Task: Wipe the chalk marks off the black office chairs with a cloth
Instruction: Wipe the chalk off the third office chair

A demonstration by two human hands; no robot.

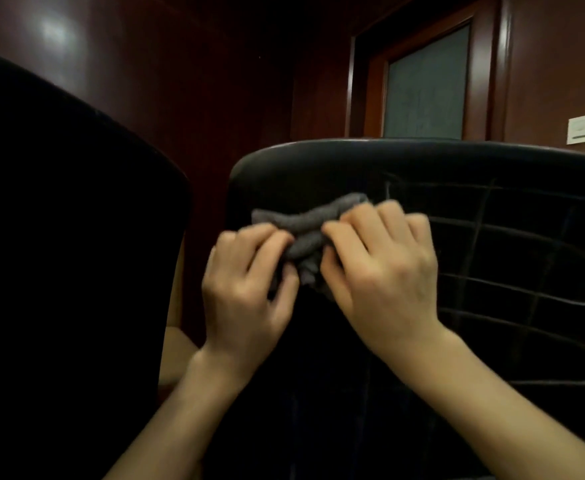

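Grey cloth (310, 233) bunched between left hand (246, 289) and right hand (381, 271) — both grips apparently pinching it — against the black chair (457, 174).

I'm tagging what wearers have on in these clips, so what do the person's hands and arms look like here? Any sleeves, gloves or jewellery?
Both arms are bare from wrist to the bottom of the frame: no sleeves show. The left hand and right hand wear no gloves, and no rings, watch or bracelet appear on the fingers or wrists. Nails look short and unpainted, though the dim, slightly blurred picture limits detail.
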